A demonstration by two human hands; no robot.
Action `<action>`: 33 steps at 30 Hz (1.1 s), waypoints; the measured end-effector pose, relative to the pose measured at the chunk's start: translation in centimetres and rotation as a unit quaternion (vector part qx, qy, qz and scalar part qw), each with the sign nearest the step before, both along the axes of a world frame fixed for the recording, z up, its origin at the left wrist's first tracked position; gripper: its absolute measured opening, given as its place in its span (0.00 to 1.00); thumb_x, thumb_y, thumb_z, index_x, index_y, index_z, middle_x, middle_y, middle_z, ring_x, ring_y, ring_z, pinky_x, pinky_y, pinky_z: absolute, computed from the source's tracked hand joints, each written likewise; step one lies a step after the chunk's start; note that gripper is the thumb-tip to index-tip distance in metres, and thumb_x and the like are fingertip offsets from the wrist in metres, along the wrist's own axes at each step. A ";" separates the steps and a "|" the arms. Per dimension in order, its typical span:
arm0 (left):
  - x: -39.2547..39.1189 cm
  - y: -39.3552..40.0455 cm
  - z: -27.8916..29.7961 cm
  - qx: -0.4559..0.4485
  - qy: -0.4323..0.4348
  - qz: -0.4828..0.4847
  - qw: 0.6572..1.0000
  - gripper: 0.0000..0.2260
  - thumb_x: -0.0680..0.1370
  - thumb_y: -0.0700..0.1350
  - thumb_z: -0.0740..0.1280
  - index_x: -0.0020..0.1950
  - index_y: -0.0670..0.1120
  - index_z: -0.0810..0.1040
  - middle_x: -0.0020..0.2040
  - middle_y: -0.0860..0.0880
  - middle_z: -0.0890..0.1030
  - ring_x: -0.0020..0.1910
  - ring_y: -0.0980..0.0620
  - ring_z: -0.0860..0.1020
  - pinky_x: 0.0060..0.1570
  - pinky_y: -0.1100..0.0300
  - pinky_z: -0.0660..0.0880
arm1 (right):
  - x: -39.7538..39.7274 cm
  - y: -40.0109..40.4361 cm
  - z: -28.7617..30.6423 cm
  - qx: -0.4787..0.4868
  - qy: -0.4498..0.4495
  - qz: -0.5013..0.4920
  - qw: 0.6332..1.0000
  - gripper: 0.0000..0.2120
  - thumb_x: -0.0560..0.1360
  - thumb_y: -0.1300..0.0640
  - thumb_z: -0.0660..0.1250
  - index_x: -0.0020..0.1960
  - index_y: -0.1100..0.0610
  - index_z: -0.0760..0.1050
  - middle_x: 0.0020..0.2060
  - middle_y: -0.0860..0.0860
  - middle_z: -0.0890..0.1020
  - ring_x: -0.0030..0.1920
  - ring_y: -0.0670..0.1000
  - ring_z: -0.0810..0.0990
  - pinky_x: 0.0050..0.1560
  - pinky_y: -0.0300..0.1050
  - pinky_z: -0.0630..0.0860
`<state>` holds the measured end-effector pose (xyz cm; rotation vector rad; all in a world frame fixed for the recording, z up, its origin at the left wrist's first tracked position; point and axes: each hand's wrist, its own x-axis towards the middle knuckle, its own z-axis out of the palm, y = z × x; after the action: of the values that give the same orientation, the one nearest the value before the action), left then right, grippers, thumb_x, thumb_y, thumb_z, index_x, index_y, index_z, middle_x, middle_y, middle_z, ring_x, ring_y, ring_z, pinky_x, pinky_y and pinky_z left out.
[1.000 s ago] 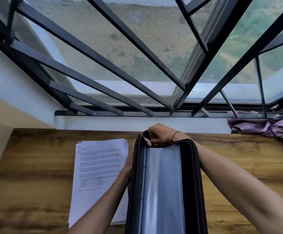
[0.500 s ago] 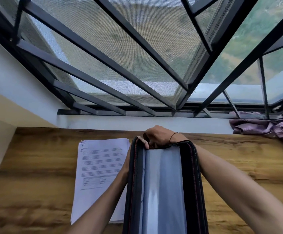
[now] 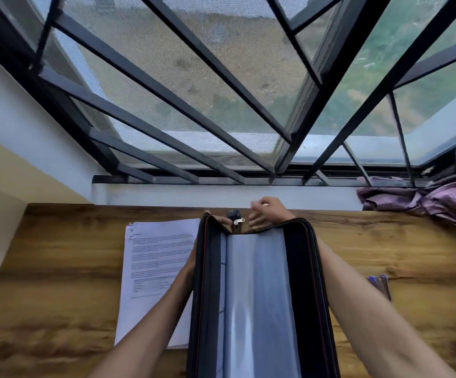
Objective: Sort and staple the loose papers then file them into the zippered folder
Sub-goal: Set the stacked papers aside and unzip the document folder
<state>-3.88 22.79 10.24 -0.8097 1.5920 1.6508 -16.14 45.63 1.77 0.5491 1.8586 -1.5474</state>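
Observation:
A black zippered folder stands on edge in the middle of the wooden table, gaping open so that clear plastic sleeves show inside. A silver zipper pull hangs loose at its far top edge. My right hand hovers just behind that edge, blurred, fingers apart, holding nothing. My left hand presses against the folder's left side, mostly hidden behind it, with fingertips over the far corner. A stack of printed papers lies flat to the left of the folder.
Pens lie on the table to the right of my right forearm. A crumpled purple cloth sits at the far right on the sill. A barred window with a white ledge runs along the table's far edge.
My right hand has let go of the zipper at the folder's far edge and lifted away, fingers spread. The zipper pull now hangs free. The folder gapes a little wider.

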 end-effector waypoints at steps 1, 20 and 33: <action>-0.5 -0.1 0.0 0.019 -0.007 0.016 1.000 0.19 0.87 0.39 0.54 0.36 0.42 0.70 0.33 0.44 0.71 0.27 0.52 0.75 0.24 0.65 0.72 | 0.8 1.1 1.2 -0.047 -0.035 -0.050 0.997 0.18 0.85 0.51 0.61 0.60 0.68 0.71 0.50 0.70 0.82 0.38 0.61 0.85 0.44 0.58 0.84; 8.6 -7.8 2.9 -0.022 0.258 -0.051 0.965 0.18 0.84 0.61 0.58 0.61 0.53 0.81 0.55 0.49 0.85 0.49 0.51 0.83 0.44 0.53 0.80 | 21.8 9.1 6.6 0.050 0.097 -0.172 0.979 0.09 0.84 0.62 0.62 0.62 0.58 0.77 0.56 0.60 0.84 0.53 0.60 0.85 0.58 0.63 0.81; 9.4 -11.3 -1.5 -0.101 0.259 0.018 0.960 0.10 0.85 0.52 0.64 0.62 0.52 0.81 0.57 0.51 0.86 0.58 0.50 0.84 0.60 0.50 0.79 | 21.9 10.4 1.7 0.290 0.124 -0.200 0.928 0.04 0.78 0.60 0.68 0.52 0.59 0.77 0.47 0.58 0.82 0.51 0.62 0.80 0.54 0.56 0.78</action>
<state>5.50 11.53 8.73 -0.5253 2.1419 1.8473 5.76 56.07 3.51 1.0987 2.5413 -1.3306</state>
